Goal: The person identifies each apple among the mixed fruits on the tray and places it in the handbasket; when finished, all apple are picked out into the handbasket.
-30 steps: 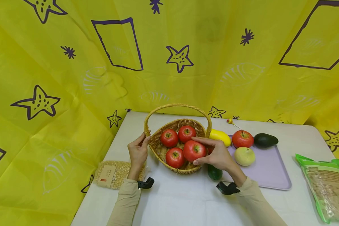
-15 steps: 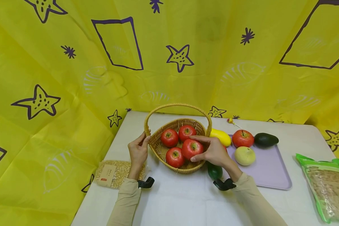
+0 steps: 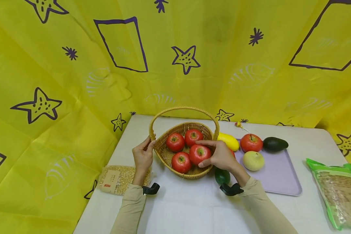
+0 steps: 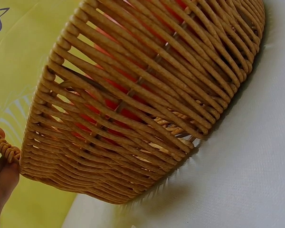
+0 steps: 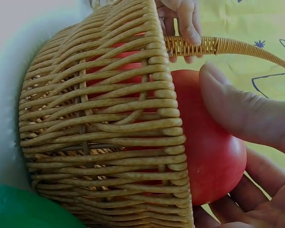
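A brown wicker basket (image 3: pixel 193 177) with an arched handle (image 3: pixel 185 109) stands on the white table. Three red apples (image 3: pixel 175 142) lie inside it. My left hand (image 3: pixel 142 156) pinches the base of the handle at the basket's left side; the left wrist view shows only part of its fingers (image 4: pixel 4 185). My right hand (image 3: pixel 223 156) grips another red apple (image 3: pixel 199 154) between thumb and fingers at the basket's right rim. In the right wrist view this apple (image 5: pixel 209 147) sits partly below the rim, its lower part behind the weave. I cannot tell whether it touches the other apples.
A lilac tray (image 3: pixel 283 175) on the right bears a red apple (image 3: pixel 251 143), an avocado (image 3: pixel 275 145) and a pale round fruit (image 3: pixel 253 161). Nearby lie a yellow vegetable (image 3: pixel 228 141), a green one (image 3: pixel 222 177), a lollipop (image 3: pixel 238 125), a corn-kernel bag (image 3: pixel 125 178) and a green-edged packet (image 3: pixel 337 195).
My right hand has moved slightly left with its apple, further over the basket, then nearly stopped. My left hand has stayed at the handle's base.
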`<action>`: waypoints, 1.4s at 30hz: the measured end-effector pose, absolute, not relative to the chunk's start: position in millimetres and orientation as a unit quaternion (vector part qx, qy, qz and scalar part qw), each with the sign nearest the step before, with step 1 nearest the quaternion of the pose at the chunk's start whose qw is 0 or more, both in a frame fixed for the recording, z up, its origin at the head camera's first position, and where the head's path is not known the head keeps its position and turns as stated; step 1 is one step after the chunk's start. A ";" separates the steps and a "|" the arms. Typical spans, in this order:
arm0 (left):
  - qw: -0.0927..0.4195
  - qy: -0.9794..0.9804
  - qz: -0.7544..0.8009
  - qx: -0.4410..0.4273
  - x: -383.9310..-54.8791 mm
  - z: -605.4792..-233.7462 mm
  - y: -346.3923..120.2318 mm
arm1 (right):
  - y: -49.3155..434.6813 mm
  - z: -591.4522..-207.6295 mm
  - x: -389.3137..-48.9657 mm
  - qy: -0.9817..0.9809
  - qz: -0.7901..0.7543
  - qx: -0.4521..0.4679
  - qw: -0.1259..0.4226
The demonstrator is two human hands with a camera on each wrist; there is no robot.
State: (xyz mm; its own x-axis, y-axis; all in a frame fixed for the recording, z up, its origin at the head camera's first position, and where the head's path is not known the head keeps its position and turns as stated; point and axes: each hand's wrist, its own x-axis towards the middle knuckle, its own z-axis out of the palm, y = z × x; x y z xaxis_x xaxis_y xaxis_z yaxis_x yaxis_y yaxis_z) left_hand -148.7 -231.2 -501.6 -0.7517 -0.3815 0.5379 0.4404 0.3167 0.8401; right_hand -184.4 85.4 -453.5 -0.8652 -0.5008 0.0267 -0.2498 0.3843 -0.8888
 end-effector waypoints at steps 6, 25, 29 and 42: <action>0.355 -0.737 -0.574 -0.017 -145.7 -493.8 -226.4 | 85.2 -456.3 -183.9 0.839 -0.483 -0.219 0.121; 0.362 -0.732 -0.576 -0.023 -147.2 -499.3 -229.0 | 82.0 -458.6 -182.4 0.867 -0.402 -0.278 0.099; 0.357 -0.734 -0.577 -0.022 -147.3 -500.2 -230.3 | 81.0 -460.9 -182.9 0.869 -0.397 -0.281 0.095; 0.355 -0.726 -0.588 -0.025 -147.9 -500.6 -231.0 | 81.5 -463.7 -184.9 0.865 -0.380 -0.318 0.075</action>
